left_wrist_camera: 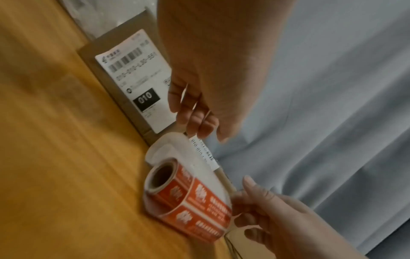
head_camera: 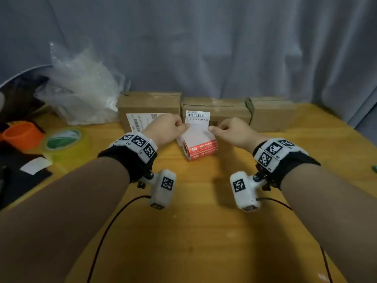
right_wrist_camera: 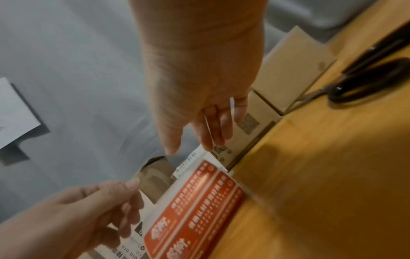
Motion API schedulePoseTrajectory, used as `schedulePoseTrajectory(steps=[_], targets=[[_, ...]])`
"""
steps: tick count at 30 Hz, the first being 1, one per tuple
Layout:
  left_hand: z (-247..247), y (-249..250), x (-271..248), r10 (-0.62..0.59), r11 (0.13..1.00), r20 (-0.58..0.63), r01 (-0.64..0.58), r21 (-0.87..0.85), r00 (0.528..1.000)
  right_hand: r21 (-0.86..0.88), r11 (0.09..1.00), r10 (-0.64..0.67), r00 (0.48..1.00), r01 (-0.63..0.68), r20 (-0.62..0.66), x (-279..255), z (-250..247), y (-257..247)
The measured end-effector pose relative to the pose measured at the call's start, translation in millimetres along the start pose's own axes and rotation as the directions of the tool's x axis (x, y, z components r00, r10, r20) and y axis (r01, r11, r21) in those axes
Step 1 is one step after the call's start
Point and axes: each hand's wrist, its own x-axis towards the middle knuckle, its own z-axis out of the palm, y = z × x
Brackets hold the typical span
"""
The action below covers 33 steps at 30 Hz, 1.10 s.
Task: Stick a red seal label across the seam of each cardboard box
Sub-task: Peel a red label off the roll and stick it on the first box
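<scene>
On the wooden table [head_camera: 204, 231] a row of three cardboard boxes stands against the curtain: the left box [head_camera: 150, 106], the middle box [head_camera: 224, 111] and the right box [head_camera: 272, 116]. No red seal shows on any of them, so the sealing appears not to have begun on what is visible; all three seem left to do.

The left hand [head_camera: 166, 127] pinches the left edge of the white backing strip [head_camera: 196, 132] that rises from the roll of red seal labels [head_camera: 201, 150], which lies on the table just before the middle box. The right hand [head_camera: 228, 129] pinches the strip's right edge. Probably a label is being peeled free.

Far left lie an orange cup [head_camera: 22, 134], a tape roll [head_camera: 65, 141] and a crumpled plastic bag [head_camera: 81, 86], well apart from the work. Nothing blocks the boxes, though shipping labels [head_camera: 197, 116] cover parts of two.
</scene>
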Motion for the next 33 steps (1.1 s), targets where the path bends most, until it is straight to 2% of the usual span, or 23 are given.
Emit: schedulePoseTrajectory(steps=[4,6,9,12,18,21,25,27,28,30,31,33], targets=[[14,-7,-7,-0.077,0.997,0.055,0.078,-0.008,0.995,0.238,0.968,0.071,0.997,-0.074,0.022,-5,12,12],[19,-9,-10,-0.083,0.994,0.058,0.087,-0.066,0.995,0.331,0.939,0.078,0.996,-0.089,0.046,-8,17,11],[23,-11,-11,-0.088,0.972,0.023,0.091,-0.217,0.996,0.382,0.919,0.078,0.995,-0.097,0.067,-8,21,7],[23,-8,-14,-0.115,0.915,0.035,0.12,-0.386,0.993,0.449,0.89,0.074,0.997,-0.077,0.024,-7,26,0],[21,-13,-19,-0.229,0.83,0.065,0.229,-0.508,0.971,0.669,0.743,0.064,0.994,0.01,-0.086,-5,34,-12],[18,-15,-22,-0.255,0.75,0.112,0.27,-0.604,0.96,0.703,0.711,0.075,0.992,0.021,-0.105,-5,34,-14],[12,-7,-22,-0.251,0.572,0.193,0.306,-0.761,0.948,0.739,0.671,0.085,0.984,0.059,-0.157,-5,31,-17],[10,-3,-22,-0.237,0.543,0.221,0.317,-0.777,0.946,0.697,0.714,0.085,0.981,0.064,-0.177,-5,29,-17],[10,-1,-22,-0.231,0.539,0.223,0.315,-0.781,0.947,0.598,0.797,0.062,0.973,0.086,-0.223,-4,28,-15],[10,2,-20,-0.241,0.532,0.211,0.311,-0.788,0.947,0.254,0.952,-0.077,0.938,0.169,-0.337,-4,27,-14],[11,2,-20,-0.253,0.527,0.198,0.307,-0.792,0.947,0.122,0.969,-0.162,0.924,0.215,-0.346,-4,27,-15],[13,3,-18,-0.276,0.522,0.169,0.295,-0.8,0.946,0.022,0.957,-0.271,0.918,0.289,-0.29,-6,28,-20]])
